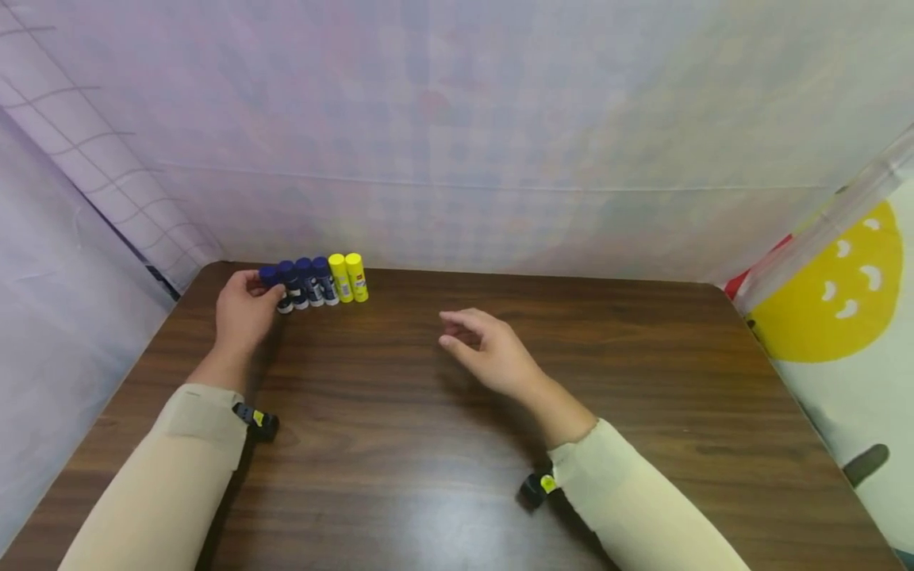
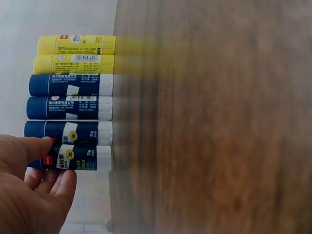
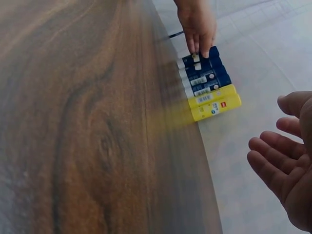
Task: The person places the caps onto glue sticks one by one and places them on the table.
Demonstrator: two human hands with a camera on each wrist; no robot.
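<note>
At the far left of the table, a row of glue sticks stands upright side by side. Several are dark blue with white bases, and two yellow glue sticks (image 1: 356, 279) make up the right end. My left hand (image 1: 243, 313) pinches the leftmost blue glue stick (image 2: 85, 157) near its cap, thumb on one side and fingers on the other. That stick stands close against the neighbouring blue glue stick (image 2: 87, 132). To the right of the row, my right hand (image 1: 496, 353) hovers over the table with relaxed fingers and holds nothing; the right wrist view shows its loosely bent fingers (image 3: 273, 161).
The brown wooden table (image 1: 400, 412) has its back edge just behind the glue sticks. A pale curtain (image 1: 457, 159) hangs behind it. On the right hangs a white cloth with a yellow print (image 1: 835, 293).
</note>
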